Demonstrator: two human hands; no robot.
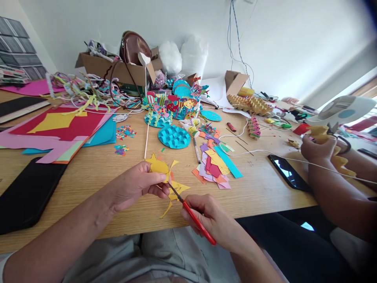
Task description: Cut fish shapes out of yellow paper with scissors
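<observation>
My left hand (147,182) pinches a yellow paper star (157,167) between thumb and fingers above the table's front edge. In my right hand (210,216) is a pair of red-handled scissors (196,222), its dark blades reaching to the paper's lower right edge by my left fingertips. A thin curled strip of yellow paper (173,165) stands up beside the blades. Yellow offcuts (179,186) lie on the table just below and behind the blades. How far the blades are apart I cannot tell.
Colored paper scraps (213,163), a pen (196,151) and a turquoise disc (174,136) lie ahead. Paper sheets (94,118) and a black case (29,192) are at left. At right, a co-worker's hands (319,151) hold scissors and yellow material near a phone (288,173) and a white cord (265,151).
</observation>
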